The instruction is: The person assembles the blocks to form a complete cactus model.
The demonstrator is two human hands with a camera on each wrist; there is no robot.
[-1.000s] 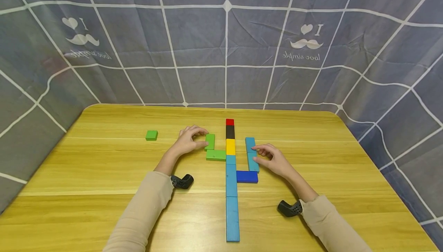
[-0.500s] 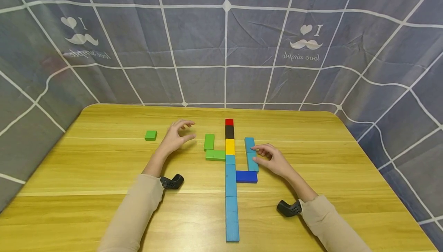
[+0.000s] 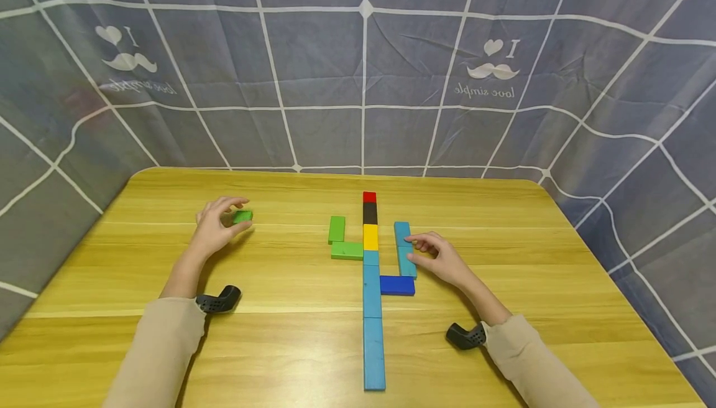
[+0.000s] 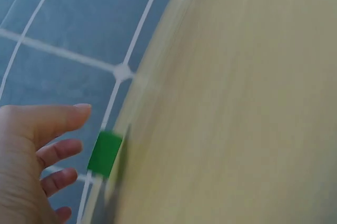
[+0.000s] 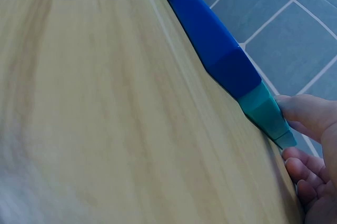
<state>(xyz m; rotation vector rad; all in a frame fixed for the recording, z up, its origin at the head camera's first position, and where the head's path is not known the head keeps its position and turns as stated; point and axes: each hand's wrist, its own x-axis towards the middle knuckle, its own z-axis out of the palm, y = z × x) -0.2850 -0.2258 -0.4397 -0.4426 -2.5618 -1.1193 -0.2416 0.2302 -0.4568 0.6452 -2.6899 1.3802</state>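
In the head view my left hand [image 3: 215,227] is at the far left, thumb and fingers spread either side of a small green block [image 3: 243,216]. The left wrist view shows a gap between the fingertips and this green block [image 4: 106,153]. My right hand [image 3: 443,260] is at two light blue blocks [image 3: 405,249] laid end to end, with thumb and index fingertips at their right side. In the right wrist view the thumb meets a light blue block [image 5: 260,109]; the other fingers are loosely bent. A dark blue block [image 3: 398,285] adjoins these blocks' near end.
A central column runs from a red block [image 3: 369,197] through black [image 3: 370,213] and yellow [image 3: 370,237] blocks to long light blue ones [image 3: 373,353]. Two green blocks [image 3: 347,250] form an L on its left. A grey checked curtain [image 3: 313,72] stands behind the wooden table [image 3: 291,346].
My left hand has left the upper green block of the L and moved left to the small green block. The right hand stays at the light blue blocks.
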